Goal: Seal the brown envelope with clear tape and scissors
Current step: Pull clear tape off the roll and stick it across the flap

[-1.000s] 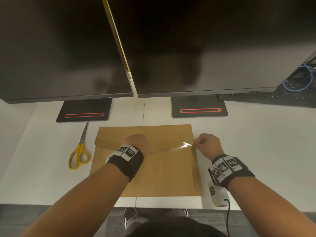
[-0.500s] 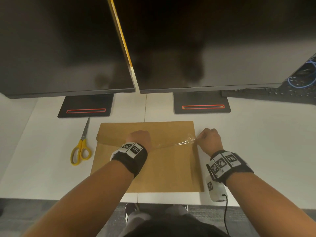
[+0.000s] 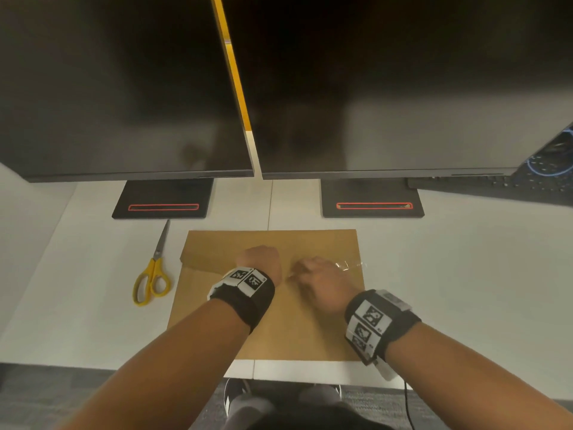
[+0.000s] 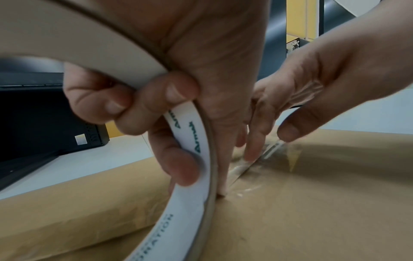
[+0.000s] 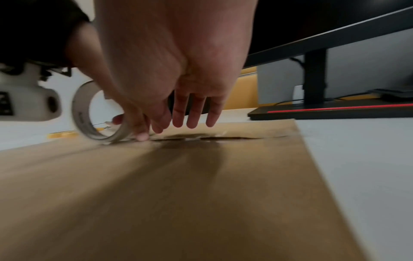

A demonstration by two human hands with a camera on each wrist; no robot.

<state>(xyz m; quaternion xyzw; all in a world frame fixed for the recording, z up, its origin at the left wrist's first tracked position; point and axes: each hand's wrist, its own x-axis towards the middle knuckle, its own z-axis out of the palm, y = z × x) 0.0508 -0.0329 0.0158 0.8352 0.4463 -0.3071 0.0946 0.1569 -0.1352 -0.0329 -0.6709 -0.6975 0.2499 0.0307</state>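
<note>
While the brown envelope [image 3: 273,318] lies flat near the front edge of the counter [image 3: 465,290], flap folded down, both hands work at its flap line. Left hand [image 3: 260,262] grips the tape roll [image 4: 194,159], fingers curled through its core, roll standing on edge and touching the envelope. Right hand [image 3: 319,283] is just beside it, fingers [image 5: 192,116] straight and spread, thumb tip pressing the clear tape strip [image 3: 348,265] onto the paper. Strip runs along the flap seam toward the envelope's right edge. Yellow-handled scissors [image 3: 153,271] lie on the counter just left of the envelope, untouched. Two monitors [image 3: 372,88] stand along the back edge.
</note>
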